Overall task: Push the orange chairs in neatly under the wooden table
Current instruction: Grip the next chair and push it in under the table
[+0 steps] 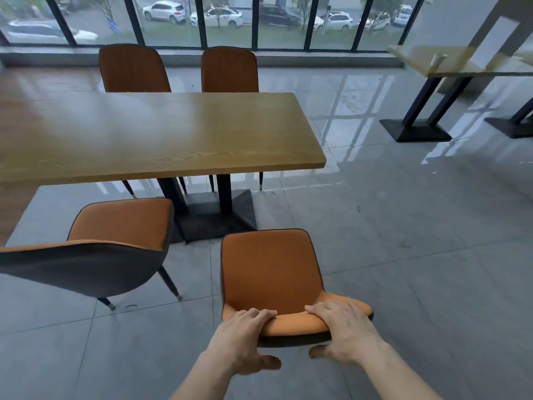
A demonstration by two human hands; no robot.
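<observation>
An orange chair (271,272) stands on the floor in front of me, well back from the wooden table (150,134). My left hand (245,339) and my right hand (346,330) both grip the top edge of its backrest, fingers over the front and thumbs behind. A second orange chair (115,226) stands to the left, turned at an angle and pulled out from the table. Two more orange chairs (132,69) (229,70) sit tucked in at the table's far side.
The table's black base (213,215) rests on the grey tiled floor (403,226). Another table (461,62) with black legs stands at the far right. A window wall (259,21) runs along the back.
</observation>
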